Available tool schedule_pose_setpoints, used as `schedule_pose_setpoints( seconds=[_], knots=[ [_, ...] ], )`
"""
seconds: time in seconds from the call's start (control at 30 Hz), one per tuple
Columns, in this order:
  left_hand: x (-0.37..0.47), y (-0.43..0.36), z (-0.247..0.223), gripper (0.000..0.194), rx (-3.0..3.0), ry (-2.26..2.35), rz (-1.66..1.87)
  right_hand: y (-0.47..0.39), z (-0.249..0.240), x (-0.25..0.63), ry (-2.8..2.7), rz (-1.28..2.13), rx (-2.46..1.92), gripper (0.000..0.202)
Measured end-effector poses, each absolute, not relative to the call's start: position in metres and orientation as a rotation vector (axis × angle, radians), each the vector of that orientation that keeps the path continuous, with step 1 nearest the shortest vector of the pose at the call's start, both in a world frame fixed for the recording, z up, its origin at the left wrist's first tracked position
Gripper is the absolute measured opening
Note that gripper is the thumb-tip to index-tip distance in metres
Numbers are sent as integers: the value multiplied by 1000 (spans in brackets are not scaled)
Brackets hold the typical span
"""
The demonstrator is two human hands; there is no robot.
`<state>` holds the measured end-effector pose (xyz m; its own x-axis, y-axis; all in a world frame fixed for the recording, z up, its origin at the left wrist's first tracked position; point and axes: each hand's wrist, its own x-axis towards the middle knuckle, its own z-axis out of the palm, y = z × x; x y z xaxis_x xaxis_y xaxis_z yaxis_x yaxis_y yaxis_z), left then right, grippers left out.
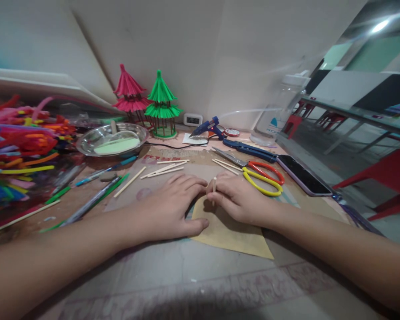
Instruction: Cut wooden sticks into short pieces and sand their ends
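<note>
My right hand (pixel 238 198) pinches a short wooden stick (pixel 214 183) between thumb and fingers, holding it nearly upright over a yellow sheet (pixel 235 238). The sheet lies flat beneath that hand, partly covered by it. Palm down, my left hand (pixel 171 206) rests at the sheet's left edge, its fingers stretched out and the thumb spread over the sheet. Beyond the left hand lie several loose wooden sticks (pixel 165 169). More sticks (pixel 227 167) lie just behind the right hand, close to scissors (pixel 263 175) with red and yellow handles.
At the back stand a blue glue gun (pixel 205 127), a small clock (pixel 193 119), pink (pixel 130 91) and green (pixel 162 95) pagoda models and a clear bottle (pixel 270 115). A metal bowl (pixel 83 144) and colourful pipe cleaners (pixel 23 146) occupy the left; a phone (pixel 305 175) lies right.
</note>
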<state>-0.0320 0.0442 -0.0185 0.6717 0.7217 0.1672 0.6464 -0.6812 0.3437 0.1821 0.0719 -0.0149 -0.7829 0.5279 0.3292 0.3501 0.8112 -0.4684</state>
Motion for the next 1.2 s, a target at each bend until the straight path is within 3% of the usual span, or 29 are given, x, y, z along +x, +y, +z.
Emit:
schedule_pose_setpoints(
  seconds=[0.4, 1.2],
  knots=[
    [-30, 44, -18, 37, 2629, 1102, 437, 72, -17, 181, -2550, 558, -611, 24],
    [-32, 44, -20, 41, 2640, 1100, 440, 71, -17, 181, -2539, 557, -507, 25]
  ],
)
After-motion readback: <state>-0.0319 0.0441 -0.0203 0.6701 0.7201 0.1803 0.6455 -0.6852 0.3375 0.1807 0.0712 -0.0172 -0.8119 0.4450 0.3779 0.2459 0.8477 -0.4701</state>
